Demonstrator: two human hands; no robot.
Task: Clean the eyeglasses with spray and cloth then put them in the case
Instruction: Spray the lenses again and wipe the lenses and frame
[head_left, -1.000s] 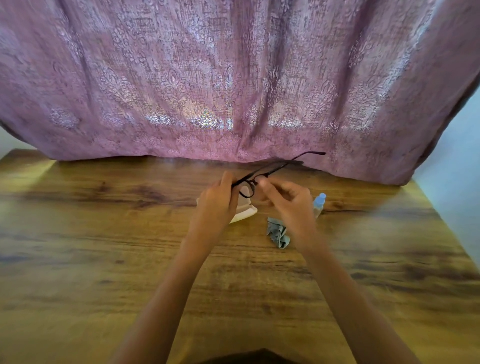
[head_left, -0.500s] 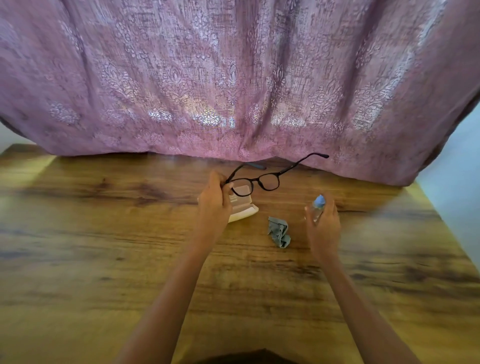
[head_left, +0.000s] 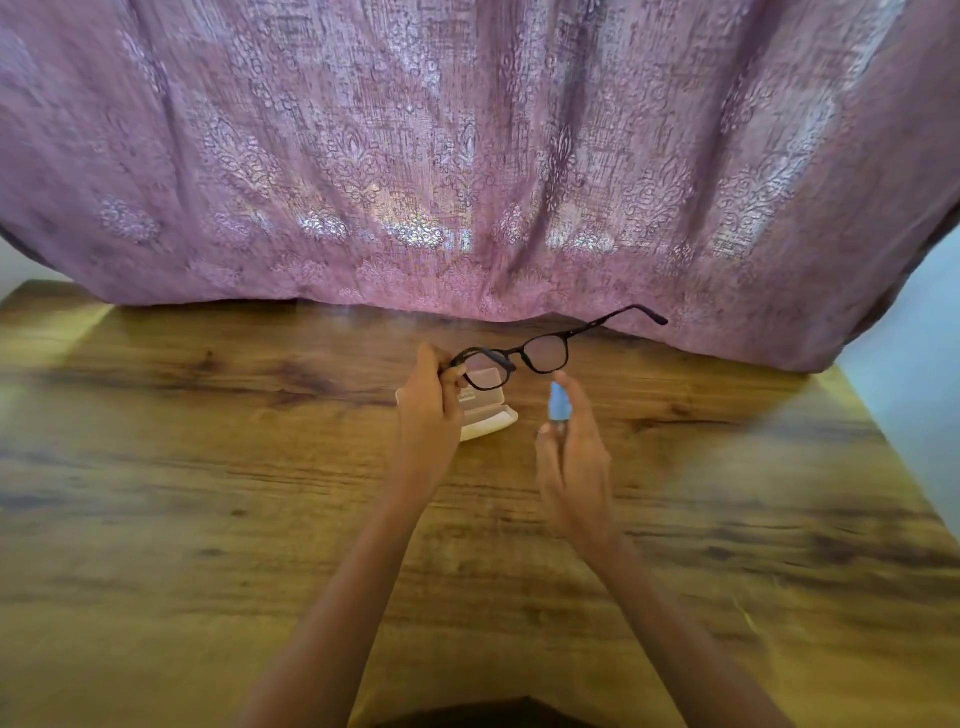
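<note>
My left hand (head_left: 428, 410) pinches the left end of the black-framed eyeglasses (head_left: 543, 353) and holds them in the air, arms unfolded, one arm pointing right toward the curtain. My right hand (head_left: 571, 457) holds the small spray bottle with a blue cap (head_left: 560, 401) just below the right lens. The white case (head_left: 488, 415) lies open on the table behind my left hand, partly hidden by it. The cleaning cloth is out of sight, behind my right hand.
The wooden table (head_left: 208, 493) spreads wide to both sides. A mauve patterned curtain (head_left: 467, 156) hangs down to the table's far edge. A pale wall (head_left: 914, 415) stands past the table's right edge.
My right hand let go of the glasses, took up the spray bottle on the right and brought it up under the lenses. The left hand kept the glasses raised.
</note>
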